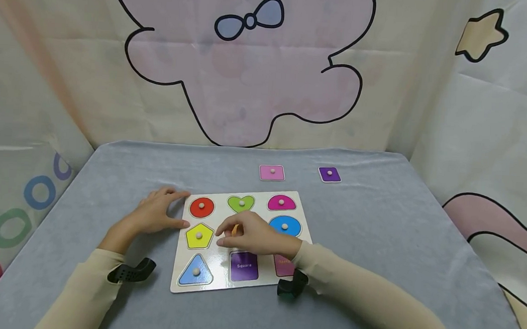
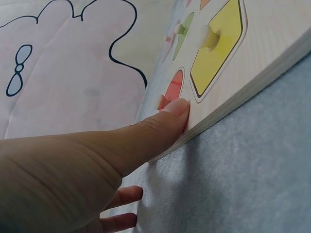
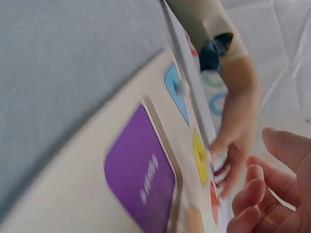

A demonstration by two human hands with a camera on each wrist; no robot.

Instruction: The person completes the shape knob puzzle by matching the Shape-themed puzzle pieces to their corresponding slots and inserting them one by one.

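A pale wooden shape puzzle board [image 1: 217,277] lies on the table with knobbed pieces in it. My left hand [image 1: 158,211] rests at its left edge, the thumb [image 2: 165,119] touching the rim near the red circle [image 1: 202,207] and yellow pentagon [image 1: 199,236], the forefinger at the upper corner. My right hand [image 1: 259,234] is over the middle of the board, its fingers loosely bent with a gap to the thumb and nothing held. It partly hides an orange piece [image 3: 195,221]. Below it shows the purple square recess [image 1: 244,267]; the pink recess [image 1: 283,266] is partly covered by the wrist.
Beyond the board lie a pink rectangle piece [image 1: 272,172] and a purple piece [image 1: 329,174] with knobs. In the board also sit a green heart [image 1: 241,204], a magenta semicircle [image 1: 282,202], a blue oval [image 1: 285,225] and a blue triangle [image 1: 196,271]. Grey cloth [image 1: 368,231] covers the table.
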